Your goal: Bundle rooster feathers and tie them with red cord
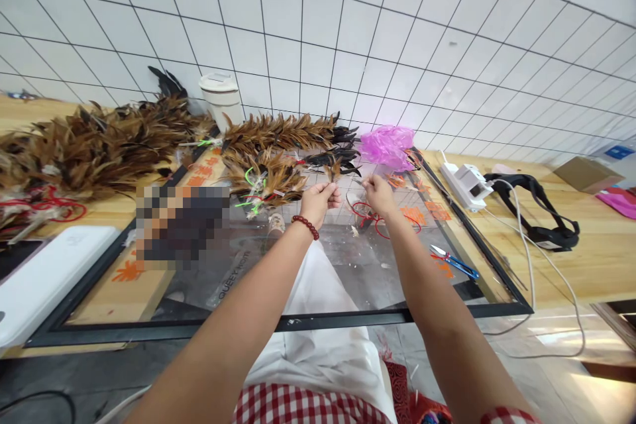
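Note:
My left hand (pixel 320 202), with a beaded bracelet at the wrist, is closed on a small brown feather (pixel 332 171) that stands up from the fingertips. To its right my right hand (pixel 380 195) is closed, with a thin dark item at its fingertips too small to name. Both hands are above the black-framed glass panel (pixel 318 326). Behind them lie a long brown feather strip (pixel 281 132) and black feathers (pixel 330 159). A loose feather bundle (pixel 265 182) with green ties sits left of my left hand. Red cord (pixel 368 215) lies under my right hand.
Blue-handled snips (pixel 454 261) lie right on the glass. A pink plastic bag (pixel 387 148) and a white cup (pixel 221 99) stand near the tiled wall. Left are a large feather pile (pixel 94 149) and a white box (pixel 57 278); right, a power strip (pixel 464 185) and black strap (pixel 541 212).

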A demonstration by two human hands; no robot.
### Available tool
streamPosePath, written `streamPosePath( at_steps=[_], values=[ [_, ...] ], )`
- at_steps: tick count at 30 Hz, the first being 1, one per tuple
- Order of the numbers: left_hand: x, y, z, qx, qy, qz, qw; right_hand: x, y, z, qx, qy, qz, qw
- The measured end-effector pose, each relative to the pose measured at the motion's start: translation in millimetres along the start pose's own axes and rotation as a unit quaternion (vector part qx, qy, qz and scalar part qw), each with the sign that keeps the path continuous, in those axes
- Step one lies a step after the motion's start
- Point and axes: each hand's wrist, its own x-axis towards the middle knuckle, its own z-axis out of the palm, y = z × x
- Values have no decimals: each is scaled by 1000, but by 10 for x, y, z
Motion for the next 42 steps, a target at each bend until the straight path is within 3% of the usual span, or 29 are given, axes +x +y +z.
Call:
streamPosePath(
  at_steps=[4,7,11,15,21,26,29,32,36,42],
  values=[
    [9,0,11,-18,15,12,1000,-105,-157,-171,246,-131,-67,958],
    [0,9,6,-34,1,21,999,-186,-253,-254,274,-221,-73,933],
    [-11,17,-24,-35,-58,0,998,-221,-268,-246,258,-276,-51,925],
    [2,12,-55,-49,-92,-14,995,-204,-234,-200,233,-258,-38,937],
    [21,0,-55,-97,-58,-12,993,-218,-288,-118,252,-168,-72,950],
    [7,10,-57,-108,-48,-10,993,-237,-347,-11,296,-183,-53,936],
    [0,21,-60,-95,-51,-11,994,-239,-367,-44,266,-140,-62,952],
    [1,15,-50,-81,-33,3,996,-258,-398,-140,189,-114,-118,968],
    [16,-37,-21,2,-16,30,999,-295,-437,-205,71,-113,-162,978],
    [34,-116,7,147,-29,39,988,-285,-418,-138,3,-74,-168,983]
  ],
)
